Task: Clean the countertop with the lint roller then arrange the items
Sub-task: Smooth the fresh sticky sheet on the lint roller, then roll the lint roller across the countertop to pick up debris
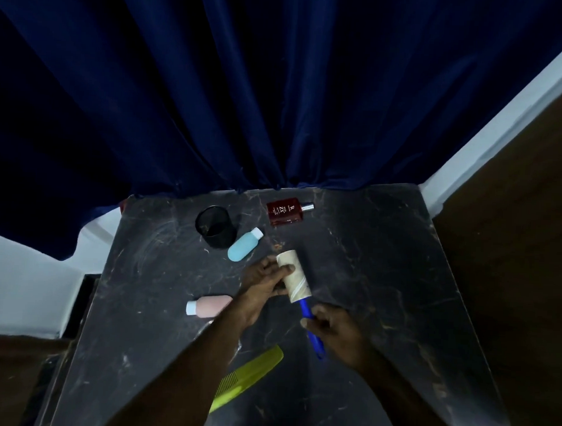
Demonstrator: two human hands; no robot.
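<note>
A lint roller (298,282) with a pale roll and a blue handle hovers over the middle of the dark marble countertop (382,280). My right hand (336,332) grips the blue handle. My left hand (264,285) holds the roll's left side with thumb and fingers. A blue bottle (244,246) lies just beyond the roll, a pink bottle (210,306) lies left of my left wrist. A red perfume bottle (286,211) lies on its side near the back. A yellow-green comb (248,372) lies near the front, partly under my left forearm.
A black mesh cup (216,226) stands upright at the back left, touching the blue bottle. A dark blue curtain (245,100) hangs behind the counter. White wall and brown floor flank both sides. Dust streaks and small crumbs (277,246) mark the counter.
</note>
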